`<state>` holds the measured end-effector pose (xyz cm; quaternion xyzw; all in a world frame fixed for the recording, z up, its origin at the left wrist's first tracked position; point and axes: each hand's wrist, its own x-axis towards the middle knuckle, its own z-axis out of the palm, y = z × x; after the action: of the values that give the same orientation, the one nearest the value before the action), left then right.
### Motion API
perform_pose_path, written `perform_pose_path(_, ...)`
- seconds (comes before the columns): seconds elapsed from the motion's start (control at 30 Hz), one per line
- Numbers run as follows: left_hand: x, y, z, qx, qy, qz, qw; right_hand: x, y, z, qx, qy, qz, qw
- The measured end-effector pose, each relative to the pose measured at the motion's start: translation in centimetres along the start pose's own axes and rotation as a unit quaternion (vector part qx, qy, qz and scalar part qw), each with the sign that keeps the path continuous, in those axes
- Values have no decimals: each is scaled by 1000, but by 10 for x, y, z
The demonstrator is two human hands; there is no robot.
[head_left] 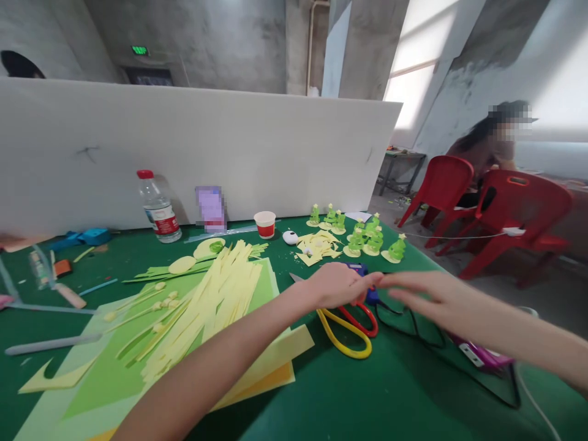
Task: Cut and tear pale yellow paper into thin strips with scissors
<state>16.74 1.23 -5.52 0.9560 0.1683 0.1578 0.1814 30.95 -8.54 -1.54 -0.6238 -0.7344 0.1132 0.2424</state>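
My left hand (337,285) reaches over the scissors (346,343), whose yellow and red handles stick out beneath it. Its fingers are closed; whatever they hold, if anything, is hidden. The fingertips meet those of my right hand (422,291), which is blurred, with fingers stretched out and the thumb apart. Just behind and below the meeting point lies a dark blue tool (373,295) with a black cord, partly covered, perhaps a glue gun. Small green tree-like paper figures (372,239) with yellow stars stand behind the hands.
Pale yellow paper strips (220,288) and green sheets (110,373) spread on the left. Yellow scraps (319,245), a white earbud case (290,237), a paper cup (265,225), a phone (211,208) and a water bottle (159,208) line the back. A purple power strip (482,355) lies right.
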Motion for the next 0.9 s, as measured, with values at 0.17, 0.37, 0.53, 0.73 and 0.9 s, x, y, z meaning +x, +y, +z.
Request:
perform_pose_path(0.17, -17, -12, -2, -43, -15, -38, 998, -4, -34, -22, -37, 204, 69, 976)
perform_pose_path(0.37, -68, 7, -17, -22, -21, -82, 996, -1, -39, 28, -40, 126, -43, 990)
perform_pose_path(0.53, -131, 7, -11, 28, -34, -222, 974, 9, -36, 71, -45, -109, -56, 991)
perform_pose_path(0.73, -167, 4, 3, 32, -58, -306, 950, 29, -45, 108, -25, -235, -112, 965)
perform_pose_path(0.9, -171, 3, 4, 22, -58, -324, 944, 43, -49, 116, -31, -275, -124, 953)
